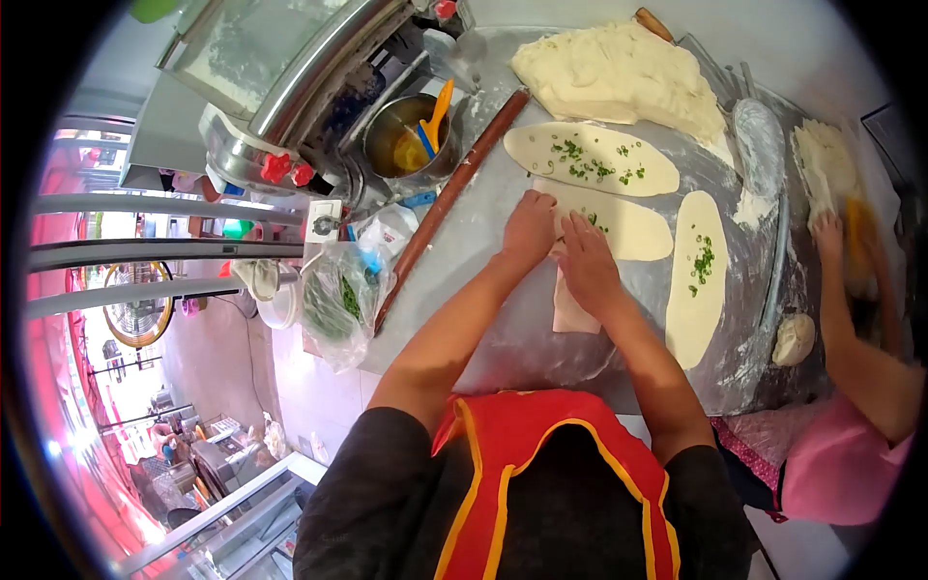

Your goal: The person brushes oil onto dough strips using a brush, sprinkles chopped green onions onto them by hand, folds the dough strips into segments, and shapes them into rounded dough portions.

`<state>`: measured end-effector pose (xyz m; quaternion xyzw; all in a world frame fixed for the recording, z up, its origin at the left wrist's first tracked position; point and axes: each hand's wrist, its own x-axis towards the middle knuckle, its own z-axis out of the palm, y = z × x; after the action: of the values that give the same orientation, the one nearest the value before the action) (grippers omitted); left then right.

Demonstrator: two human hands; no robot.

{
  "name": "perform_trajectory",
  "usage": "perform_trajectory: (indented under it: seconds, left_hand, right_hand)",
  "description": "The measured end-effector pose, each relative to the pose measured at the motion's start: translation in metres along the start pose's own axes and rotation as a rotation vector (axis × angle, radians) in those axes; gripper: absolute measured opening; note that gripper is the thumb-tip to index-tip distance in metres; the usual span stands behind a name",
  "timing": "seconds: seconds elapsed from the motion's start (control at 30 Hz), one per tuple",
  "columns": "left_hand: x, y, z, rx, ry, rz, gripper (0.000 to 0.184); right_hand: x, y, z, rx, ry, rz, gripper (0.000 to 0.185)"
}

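Observation:
My left hand has its fingers curled at the left end of the middle dough sheet. Close beside it, my right hand grips the same end, its fingertips on the dough and partly hiding the chopped scallions. Paler dough pieces show above and below my hands, the lower dough strip reaching toward me; whether they join the sheet is hidden. Farther back lies an oval dough sheet sprinkled with scallions. To the right, another long dough sheet also carries scallions.
A large dough mound sits at the back. A long rolling pin lies diagonally on the left, near a metal pot with an orange-handled brush and a bag of greens. At right, a co-worker's arm reaches over a dough ball.

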<state>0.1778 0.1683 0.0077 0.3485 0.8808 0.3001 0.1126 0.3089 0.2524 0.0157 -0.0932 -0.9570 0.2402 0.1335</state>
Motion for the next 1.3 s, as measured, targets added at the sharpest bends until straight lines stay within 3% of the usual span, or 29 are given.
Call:
perform_trajectory:
  seconds: [0.07,0.17,0.27,0.37,0.47,0.57,0.67,0.8,0.9,0.93,1.03,1.13,1.3]
  left_hand:
    - [-0.005,-0.006,-0.015,0.157,0.062,0.23,0.03]
    - [-0.013,-0.028,-0.014,0.43,-0.02,0.449,0.04]
    - [-0.012,-0.032,-0.011,0.379,-0.136,0.372,0.043]
    - [-0.008,-0.03,-0.01,0.013,0.082,0.113,0.039]
    - [-0.013,-0.027,-0.014,-0.228,-0.043,-0.386,0.035]
    - [-0.001,-0.028,0.003,-0.314,0.082,-0.574,0.033]
    - [0.014,-0.027,0.004,-0.521,-0.22,-0.678,0.036]
    - [0.0,0.021,-0.006,-0.207,0.005,-0.237,0.031]
    - [-0.004,0.05,-0.013,-0.816,-0.189,-0.416,0.023]
    - [-0.004,0.055,-0.015,-0.783,-0.141,-0.396,0.018]
    - [-0.01,0.035,0.008,-0.165,0.123,-0.007,0.02]
    - [-0.012,0.03,0.017,-0.063,0.123,0.129,0.027]
    - [-0.014,0.044,0.022,-0.045,0.112,0.133,0.03]
  right_hand:
    - [0.009,-0.001,0.001,-0.064,-0.045,-0.032,0.06]
    - [0.009,0.003,0.005,-0.094,-0.091,-0.072,0.066]
    - [0.01,0.005,0.001,-0.114,-0.07,-0.105,0.064]
    - [0.019,0.006,0.003,-0.071,-0.081,-0.027,0.056]
    - [0.026,-0.003,0.004,0.256,-0.01,0.114,0.046]
    - [0.032,0.004,0.019,0.511,0.035,0.282,0.041]
    - [0.035,0.012,0.034,0.679,0.105,0.469,0.036]
    - [0.034,0.021,0.02,0.971,0.103,0.672,0.034]
    - [0.032,0.021,-0.023,0.932,0.004,0.686,0.032]
    - [0.031,0.028,-0.021,0.906,0.014,0.682,0.03]
    - [0.024,0.043,-0.015,0.795,0.067,0.669,0.027]
    - [0.023,0.042,-0.014,0.682,0.162,0.646,0.029]
    - [0.016,0.054,-0.017,0.693,0.227,0.621,0.036]
